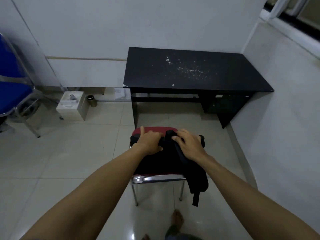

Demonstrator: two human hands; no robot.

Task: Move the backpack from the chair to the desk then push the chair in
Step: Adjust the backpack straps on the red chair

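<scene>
A black backpack (166, 161) lies on a red chair (152, 129) with chrome legs, just in front of me. One strap hangs down over the chair's right side. My left hand (149, 142) grips the top of the backpack on the left, fingers curled over the fabric. My right hand (189, 144) rests on the top right of it, with the fingers by the upright carry handle. The black desk (190, 71) stands beyond the chair against the white wall, its top bare apart from white scratches.
A blue chair with chrome legs (12, 87) stands at the left. A white box (71, 106) and a small brass cup (91, 100) sit on the tiled floor by the wall. A white wall runs close along the right. My bare foot (177, 220) is below the chair.
</scene>
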